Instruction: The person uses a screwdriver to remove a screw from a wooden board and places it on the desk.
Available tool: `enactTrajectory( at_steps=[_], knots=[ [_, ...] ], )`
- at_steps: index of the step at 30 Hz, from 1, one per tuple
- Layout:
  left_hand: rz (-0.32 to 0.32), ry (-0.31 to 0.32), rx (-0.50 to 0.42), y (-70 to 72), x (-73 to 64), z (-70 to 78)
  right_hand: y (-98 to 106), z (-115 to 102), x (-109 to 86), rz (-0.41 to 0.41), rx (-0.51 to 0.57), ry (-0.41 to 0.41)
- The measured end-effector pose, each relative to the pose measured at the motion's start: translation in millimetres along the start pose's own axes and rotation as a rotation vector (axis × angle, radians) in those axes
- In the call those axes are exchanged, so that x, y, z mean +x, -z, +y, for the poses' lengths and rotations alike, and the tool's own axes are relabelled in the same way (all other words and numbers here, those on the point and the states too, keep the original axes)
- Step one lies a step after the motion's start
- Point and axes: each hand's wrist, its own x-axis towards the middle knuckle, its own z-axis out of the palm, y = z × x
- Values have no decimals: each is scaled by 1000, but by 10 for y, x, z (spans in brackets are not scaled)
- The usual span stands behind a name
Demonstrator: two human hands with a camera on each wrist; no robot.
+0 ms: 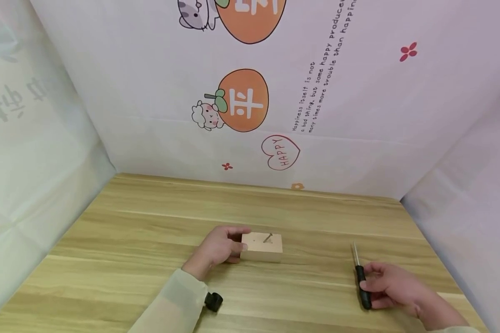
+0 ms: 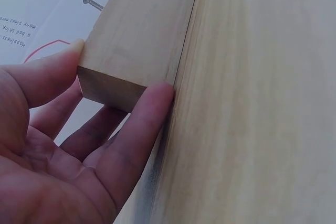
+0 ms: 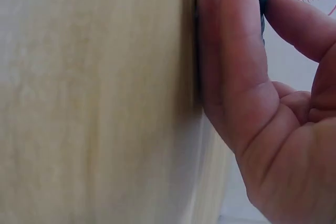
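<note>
A pale wooden block [image 1: 261, 255] sits on the table near the middle of the head view. My left hand [image 1: 221, 245] grips its left end, thumb on the top edge and other fingers around the sides. From the block's top a screw [image 1: 268, 237] sticks up at a slant; in the left wrist view the screw [image 2: 93, 2] shows its head and thread. A small dark hole lies left of it. Over at the right, my right hand [image 1: 393, 286] holds a screwdriver [image 1: 362, 284] by its black handle, its metal shaft pointing away from me.
The wood-grain table [image 1: 158, 208] ends at a printed white cloth [image 1: 158, 138] behind, with more cloth hanging at both sides. A black strap piece [image 1: 214, 302] is on the left wrist, by the sleeve cuff.
</note>
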Motion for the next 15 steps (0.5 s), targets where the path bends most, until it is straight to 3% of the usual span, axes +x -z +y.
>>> enactTrajectory(
  at_steps=[5, 15],
  knots=[
    [-1, -2, -9, -1, -10, 4, -12, -11, -13, 32, -61, -18],
    [-1, -8, -1, -12, 2, -20, -62, -50, -73, 178, -237, -22]
  ],
)
